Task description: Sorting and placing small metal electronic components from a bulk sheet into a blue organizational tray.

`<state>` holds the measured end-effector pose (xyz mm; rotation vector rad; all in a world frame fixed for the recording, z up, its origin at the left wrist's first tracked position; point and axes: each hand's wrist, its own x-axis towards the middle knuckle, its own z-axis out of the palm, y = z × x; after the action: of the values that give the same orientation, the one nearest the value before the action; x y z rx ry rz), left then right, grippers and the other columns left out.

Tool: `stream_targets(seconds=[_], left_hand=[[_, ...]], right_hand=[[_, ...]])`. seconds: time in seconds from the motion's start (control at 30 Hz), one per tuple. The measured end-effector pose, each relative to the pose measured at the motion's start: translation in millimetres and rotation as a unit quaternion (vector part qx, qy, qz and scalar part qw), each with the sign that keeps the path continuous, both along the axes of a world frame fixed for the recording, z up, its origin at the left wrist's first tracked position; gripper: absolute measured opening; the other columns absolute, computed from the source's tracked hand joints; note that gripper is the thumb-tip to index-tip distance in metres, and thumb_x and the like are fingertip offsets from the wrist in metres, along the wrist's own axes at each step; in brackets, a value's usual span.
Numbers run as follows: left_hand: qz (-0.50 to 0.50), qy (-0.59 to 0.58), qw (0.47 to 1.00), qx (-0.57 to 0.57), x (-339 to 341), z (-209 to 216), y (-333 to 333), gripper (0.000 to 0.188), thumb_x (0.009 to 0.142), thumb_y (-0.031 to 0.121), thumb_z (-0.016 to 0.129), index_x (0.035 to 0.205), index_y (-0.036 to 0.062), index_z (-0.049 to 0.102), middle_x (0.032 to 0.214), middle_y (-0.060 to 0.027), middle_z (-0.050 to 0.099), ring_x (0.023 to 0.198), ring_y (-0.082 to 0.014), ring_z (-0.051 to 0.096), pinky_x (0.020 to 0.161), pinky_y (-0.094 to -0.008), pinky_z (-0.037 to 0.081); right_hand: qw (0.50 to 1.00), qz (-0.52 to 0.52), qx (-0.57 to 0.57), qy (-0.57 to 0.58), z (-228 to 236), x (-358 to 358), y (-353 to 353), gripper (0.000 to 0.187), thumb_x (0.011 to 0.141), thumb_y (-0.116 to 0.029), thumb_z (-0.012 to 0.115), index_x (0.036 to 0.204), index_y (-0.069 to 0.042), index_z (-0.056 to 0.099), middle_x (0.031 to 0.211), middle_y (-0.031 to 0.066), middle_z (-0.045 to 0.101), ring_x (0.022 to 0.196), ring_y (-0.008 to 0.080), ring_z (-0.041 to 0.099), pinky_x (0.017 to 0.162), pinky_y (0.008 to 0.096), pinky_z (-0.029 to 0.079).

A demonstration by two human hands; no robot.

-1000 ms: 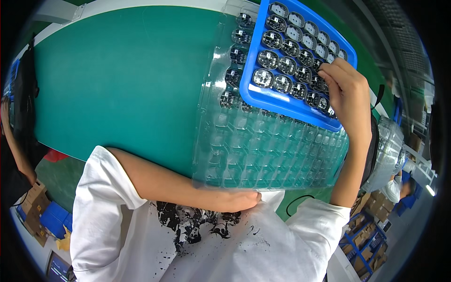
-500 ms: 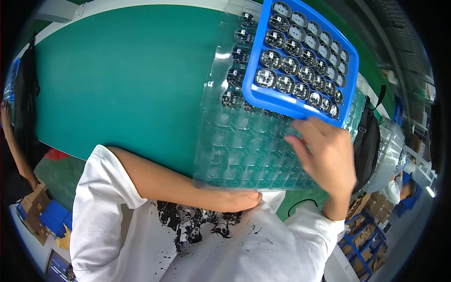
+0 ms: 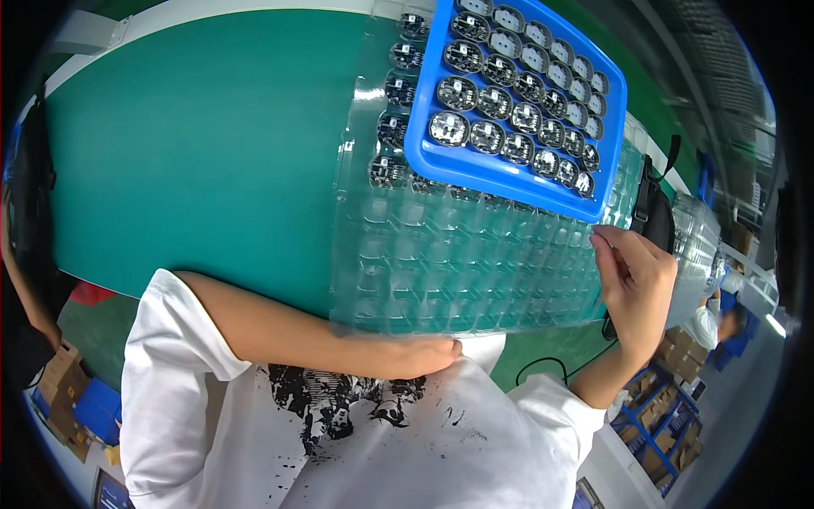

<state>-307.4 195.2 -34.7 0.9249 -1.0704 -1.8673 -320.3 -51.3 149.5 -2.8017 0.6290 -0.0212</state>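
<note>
My right hand (image 3: 640,284) is by the lower right corner of a blue tray (image 3: 509,188), thumb and forefinger tips pinched together over the clear plastic blister tray (image 3: 475,293). Whatever is between those fingertips is too small to make out. Rows of round parts, some with dark circuit boards (image 3: 494,103) and some with plain grey faces (image 3: 534,58), fill the blue tray, which lies on the blister tray. More dark boards (image 3: 387,171) sit in the blister tray's pockets beside it. My left hand (image 3: 428,356) rests curled against my shirt at the blister tray's near edge, its fingertips partly hidden.
A green mat (image 3: 203,161) covers the table to the left. Right of the trays are a black bag (image 3: 655,204) and stacked clear trays (image 3: 695,246). Another person's arm (image 3: 30,284) shows at the far left, with cardboard boxes (image 3: 64,382) below.
My right hand has moved right along the blue tray's near edge, and its thumb and forefinger have come together. My left hand keeps its place. The whole view has shifted slightly.
</note>
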Motion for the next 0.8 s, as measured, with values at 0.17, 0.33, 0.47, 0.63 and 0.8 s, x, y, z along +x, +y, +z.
stream_targets(seconds=[0.17, 0.33, 0.47, 0.63, 0.8], left_hand=[[-0.048, -0.018, 0.998, 0.043, 10, 9, -7, 0.037, 0.104, 0.029, 0.025, 0.098, -0.0045, 0.04, 0.089, -0.0176, 0.046, 0.085, -0.0259, 0.049, 0.084, -0.0414, 0.041], [-0.096, -0.046, 0.99, 0.092, 20, 17, -11, 0.036, 0.103, 0.028, 0.025, 0.096, -0.0047, 0.039, 0.086, -0.0181, 0.045, 0.082, -0.0263, 0.049, 0.082, -0.0423, 0.041], [-0.113, -0.063, 0.984, 0.121, 11, 9, -9, 0.036, 0.103, 0.027, 0.025, 0.095, -0.0049, 0.038, 0.084, -0.0184, 0.044, 0.08, -0.0265, 0.049, 0.08, -0.0429, 0.042], [-0.12, -0.081, 0.981, 0.128, 23, 22, -16, 0.031, 0.102, 0.024, 0.027, 0.091, -0.004, 0.034, 0.08, -0.0192, 0.04, 0.072, -0.0265, 0.046, 0.074, -0.0466, 0.04], [-0.073, -0.083, 0.992, 0.053, 1, -1, -7, 0.031, 0.1, 0.024, 0.029, 0.091, -0.0051, 0.036, 0.081, -0.0201, 0.042, 0.073, -0.0264, 0.048, 0.075, -0.047, 0.041]], right_hand=[[0.998, 0.01, 0.038, 0.041, -22, -17, -14, 0.007, 0.083, 0.001, 0.071, 0.089, 0.003, 0.071, 0.069, 0.0135, 0.064, 0.051, 0.0164, 0.055, 0.052, 0.0274, 0.043], [1.0, -0.015, 0.024, -0.009, -37, -6, -15, 0.009, 0.082, -0.005, 0.072, 0.089, 0.0, 0.071, 0.076, 0.016, 0.068, 0.061, 0.0323, 0.064, 0.056, 0.0365, 0.048], [0.999, 0.023, 0.016, 0.015, -49, -1, -3, 0.017, 0.08, -0.005, 0.077, 0.095, -0.001, 0.071, 0.064, 0.0091, 0.06, 0.048, 0.0189, 0.054, 0.048, 0.0303, 0.042], [0.996, 0.066, -0.062, 0.0, -46, 8, 13, 0.014, 0.079, -0.009, 0.077, 0.091, -0.004, 0.071, 0.067, 0.0084, 0.061, 0.05, 0.0228, 0.057, 0.048, 0.0342, 0.043], [0.989, 0.105, -0.071, 0.07, -49, 10, 6, 0.013, 0.082, -0.011, 0.072, 0.094, -0.005, 0.071, 0.072, 0.0101, 0.064, 0.058, 0.0309, 0.06, 0.051, 0.0381, 0.044]])
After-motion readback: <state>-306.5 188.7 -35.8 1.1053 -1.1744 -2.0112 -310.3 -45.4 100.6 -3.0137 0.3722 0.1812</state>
